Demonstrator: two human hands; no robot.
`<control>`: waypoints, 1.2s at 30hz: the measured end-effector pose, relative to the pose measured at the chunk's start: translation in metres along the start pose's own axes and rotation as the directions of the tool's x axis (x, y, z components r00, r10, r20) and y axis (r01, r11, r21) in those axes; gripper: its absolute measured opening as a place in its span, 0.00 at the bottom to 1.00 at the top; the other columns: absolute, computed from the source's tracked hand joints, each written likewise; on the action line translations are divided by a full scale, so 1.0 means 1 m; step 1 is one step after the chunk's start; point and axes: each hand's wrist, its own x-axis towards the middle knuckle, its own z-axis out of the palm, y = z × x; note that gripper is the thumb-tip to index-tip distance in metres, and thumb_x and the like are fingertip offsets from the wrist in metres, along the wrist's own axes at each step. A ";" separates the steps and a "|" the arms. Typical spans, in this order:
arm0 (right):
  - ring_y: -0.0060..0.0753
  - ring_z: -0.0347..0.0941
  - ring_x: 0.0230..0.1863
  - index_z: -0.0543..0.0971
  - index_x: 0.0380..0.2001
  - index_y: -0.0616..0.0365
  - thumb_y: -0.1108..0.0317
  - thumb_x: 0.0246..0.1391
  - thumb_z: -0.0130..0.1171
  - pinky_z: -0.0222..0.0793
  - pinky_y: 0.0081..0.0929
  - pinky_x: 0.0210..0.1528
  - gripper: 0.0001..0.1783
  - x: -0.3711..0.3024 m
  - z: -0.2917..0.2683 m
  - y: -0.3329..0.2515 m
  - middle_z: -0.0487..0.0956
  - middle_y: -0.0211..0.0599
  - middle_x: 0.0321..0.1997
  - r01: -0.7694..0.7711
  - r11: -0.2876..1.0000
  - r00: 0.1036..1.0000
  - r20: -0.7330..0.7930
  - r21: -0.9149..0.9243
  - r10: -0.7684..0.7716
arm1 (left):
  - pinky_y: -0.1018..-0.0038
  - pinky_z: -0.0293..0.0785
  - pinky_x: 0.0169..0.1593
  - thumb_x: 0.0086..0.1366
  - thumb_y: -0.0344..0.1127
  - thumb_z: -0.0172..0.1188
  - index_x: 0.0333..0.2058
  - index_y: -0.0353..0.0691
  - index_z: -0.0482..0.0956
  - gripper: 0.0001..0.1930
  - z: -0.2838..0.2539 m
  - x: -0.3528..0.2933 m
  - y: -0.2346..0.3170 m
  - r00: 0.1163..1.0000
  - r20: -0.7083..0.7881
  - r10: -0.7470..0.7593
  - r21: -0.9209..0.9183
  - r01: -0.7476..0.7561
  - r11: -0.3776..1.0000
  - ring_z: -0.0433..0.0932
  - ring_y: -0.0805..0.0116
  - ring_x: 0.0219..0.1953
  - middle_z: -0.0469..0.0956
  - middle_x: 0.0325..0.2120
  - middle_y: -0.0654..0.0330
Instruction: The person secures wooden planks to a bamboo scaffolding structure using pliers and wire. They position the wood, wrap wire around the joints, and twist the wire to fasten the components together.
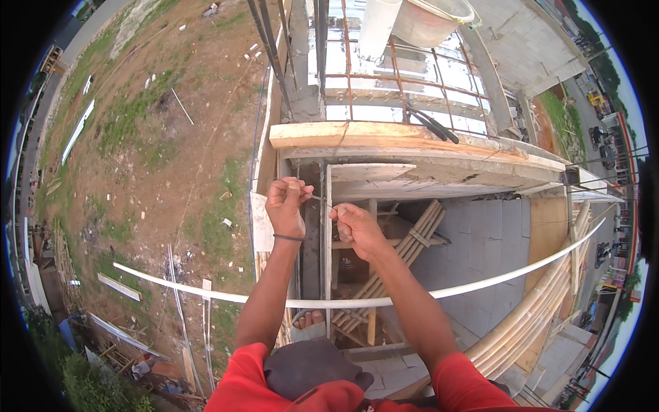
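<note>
Both of my hands are raised over a narrow formwork trough, with a short thin wire (320, 198) stretched between them. The fingertips of my left hand (285, 206) pinch one end. A little lower and to the right, my right hand (360, 230) is closed on the other end. Beyond them lies a wooden beam (384, 139) on the edge of the structure. A pair of pincers with dark handles (434, 125) rests across the beam and the rusty rebar grid (374, 75). What the wire's ends look like inside my fingers is hidden.
A white pipe (405, 300) crosses below my forearms. Bundled bamboo poles (419, 237) lean in the opening at right, above a lower grey floor (480, 230). Upright rebar (266, 41) stands at the far left. A bucket (429, 24) sits on the deck. Left is a drop to the ground.
</note>
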 end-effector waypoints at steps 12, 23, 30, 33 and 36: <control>0.18 0.64 0.24 0.78 0.35 0.63 0.65 0.63 0.51 0.60 0.19 0.28 0.12 -0.007 -0.038 0.003 0.73 0.26 0.23 -0.119 0.824 0.992 -0.030 -0.554 0.124 | 0.75 0.78 0.41 0.72 0.34 0.53 0.38 0.33 0.74 0.09 -0.035 -0.021 0.018 0.988 0.009 0.153 0.316 -0.148 0.937 0.79 0.71 0.34 0.78 0.32 0.58; 0.31 0.77 0.29 0.82 0.35 0.62 0.67 0.51 0.65 0.72 0.28 0.37 0.10 -0.008 -0.021 0.019 0.82 0.42 0.28 0.178 0.563 0.984 0.131 -0.807 -0.123 | 0.75 0.79 0.38 0.71 0.34 0.55 0.38 0.34 0.73 0.08 -0.026 -0.011 0.035 0.989 0.050 0.139 0.392 -0.148 0.908 0.80 0.70 0.32 0.79 0.31 0.57; 0.22 0.73 0.30 0.82 0.34 0.63 0.67 0.54 0.63 0.69 0.24 0.38 0.09 -0.023 -0.021 0.010 0.80 0.32 0.27 0.034 0.725 0.985 0.144 -0.688 0.091 | 0.76 0.77 0.36 0.70 0.37 0.57 0.38 0.35 0.73 0.10 -0.018 -0.009 0.030 0.975 0.156 0.156 0.364 -0.203 0.909 0.79 0.71 0.31 0.78 0.31 0.59; 0.18 0.71 0.31 0.81 0.33 0.63 0.67 0.55 0.63 0.67 0.22 0.38 0.09 -0.028 -0.025 0.017 0.78 0.27 0.27 -0.025 0.852 0.966 0.207 -0.522 0.155 | 0.75 0.77 0.37 0.70 0.37 0.57 0.39 0.35 0.73 0.10 -0.006 -0.009 0.033 0.963 0.222 0.152 0.285 -0.213 0.934 0.79 0.71 0.32 0.77 0.32 0.60; 0.14 0.67 0.29 0.80 0.34 0.61 0.67 0.58 0.62 0.63 0.16 0.35 0.07 -0.038 -0.024 0.013 0.76 0.22 0.27 -0.089 0.877 0.947 0.232 -0.472 0.221 | 0.76 0.76 0.38 0.70 0.38 0.57 0.39 0.35 0.73 0.10 0.002 -0.010 0.041 0.944 0.291 0.155 0.257 -0.234 0.938 0.79 0.72 0.32 0.77 0.33 0.60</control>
